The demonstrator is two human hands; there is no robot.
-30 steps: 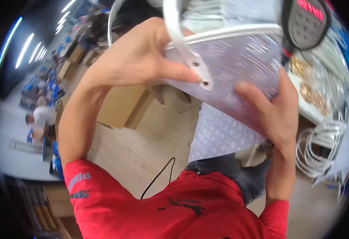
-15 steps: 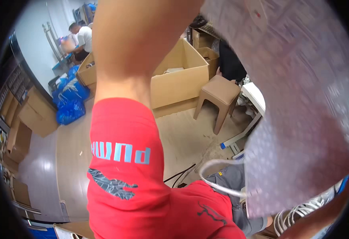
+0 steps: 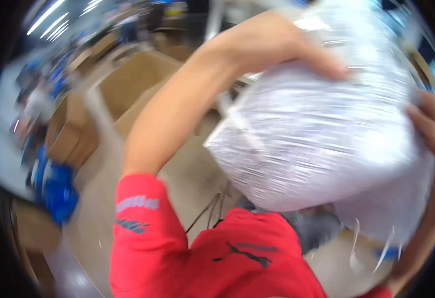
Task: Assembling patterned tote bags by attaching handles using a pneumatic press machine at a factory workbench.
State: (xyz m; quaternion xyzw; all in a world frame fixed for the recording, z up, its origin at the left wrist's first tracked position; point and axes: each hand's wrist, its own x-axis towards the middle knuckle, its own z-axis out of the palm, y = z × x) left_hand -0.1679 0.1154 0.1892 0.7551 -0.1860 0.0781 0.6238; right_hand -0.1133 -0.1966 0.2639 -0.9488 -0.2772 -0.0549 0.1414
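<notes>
The bag (image 3: 321,134), a big silvery-white patterned thing, fills the right half of the view, raised in front of the person's chest and off any surface. The lifting looks done; the bag has not yet been set down anywhere, so placing it is what seems left. The left hand (image 3: 272,44) lies over its top, fingers (image 3: 326,64) curled down onto the material in a grip. The right hand (image 3: 428,124) presses against the far side, fingers spread flat on it, but the frame edge cuts most of it off. Below are the red shirt (image 3: 207,253) and a pale floor (image 3: 177,174). Cardboard boxes (image 3: 133,79) at left are smeared by motion blur. What the bag holds cannot be made out.
</notes>
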